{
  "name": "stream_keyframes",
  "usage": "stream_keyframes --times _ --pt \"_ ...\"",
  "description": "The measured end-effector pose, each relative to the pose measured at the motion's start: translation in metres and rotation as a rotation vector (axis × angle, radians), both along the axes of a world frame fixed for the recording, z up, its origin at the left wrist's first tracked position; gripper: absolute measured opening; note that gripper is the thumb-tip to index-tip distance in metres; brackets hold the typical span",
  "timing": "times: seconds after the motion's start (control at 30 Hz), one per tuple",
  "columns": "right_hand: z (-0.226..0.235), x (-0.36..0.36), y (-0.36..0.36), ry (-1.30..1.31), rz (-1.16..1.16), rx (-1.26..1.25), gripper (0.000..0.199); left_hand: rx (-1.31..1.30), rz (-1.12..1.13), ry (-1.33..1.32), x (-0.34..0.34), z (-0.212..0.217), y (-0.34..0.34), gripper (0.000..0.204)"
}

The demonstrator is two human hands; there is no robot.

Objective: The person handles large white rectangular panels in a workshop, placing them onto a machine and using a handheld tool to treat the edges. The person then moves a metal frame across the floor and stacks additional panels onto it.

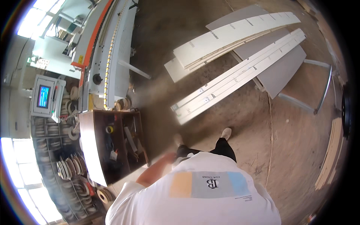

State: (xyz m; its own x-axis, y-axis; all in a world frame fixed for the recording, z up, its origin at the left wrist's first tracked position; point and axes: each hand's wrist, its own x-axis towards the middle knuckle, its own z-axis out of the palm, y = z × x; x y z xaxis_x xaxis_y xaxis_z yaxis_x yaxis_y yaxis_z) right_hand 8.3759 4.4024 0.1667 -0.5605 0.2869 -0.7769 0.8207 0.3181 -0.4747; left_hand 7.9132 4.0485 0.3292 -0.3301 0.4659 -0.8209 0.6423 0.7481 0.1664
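My left hand (171, 157) hangs low in front of my body, smeared by motion, and its fingers cannot be made out. A pale, indistinct shape (183, 159) lies beside it at my waist; whether the hand touches it cannot be told. My right hand is out of view. Left of the hand stands an open brown cabinet (101, 146) with a yellow tape roll (109, 129) inside. Ahead lie long white panel strips (240, 80) in a narrow stack. Behind them rests a stack of wider white boards (225, 37).
A long machine (122, 48) with an orange edge runs along the left, beside a control panel (47, 97) with a blue screen. Edge-banding rolls (71, 167) fill a rack at lower left. A metal frame (324, 90) stands on the right, and long boards (332, 153) lie at the far right.
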Motion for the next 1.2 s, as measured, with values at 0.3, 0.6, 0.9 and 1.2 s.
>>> stream_keyframes --times 0.3,0.6,0.9,1.2 --pt "-0.049 -0.036 -0.158 0.127 -0.377 0.042 0.037 0.217 0.222 -0.073 -0.113 -0.033 -0.177 0.024" --pt "0.041 -0.305 -0.156 0.440 -0.358 0.222 0.031 0.046 -0.553 0.122 -0.322 -0.095 -0.242 0.024" --pt "0.048 -0.352 -0.180 0.373 -0.407 0.202 0.032 0.452 -0.245 -0.027 -0.375 -0.163 -0.130 0.033" --pt "-0.014 -0.401 -0.193 0.047 -0.722 0.017 0.033 0.344 -0.227 -0.097 -0.454 -0.057 0.080 0.033"
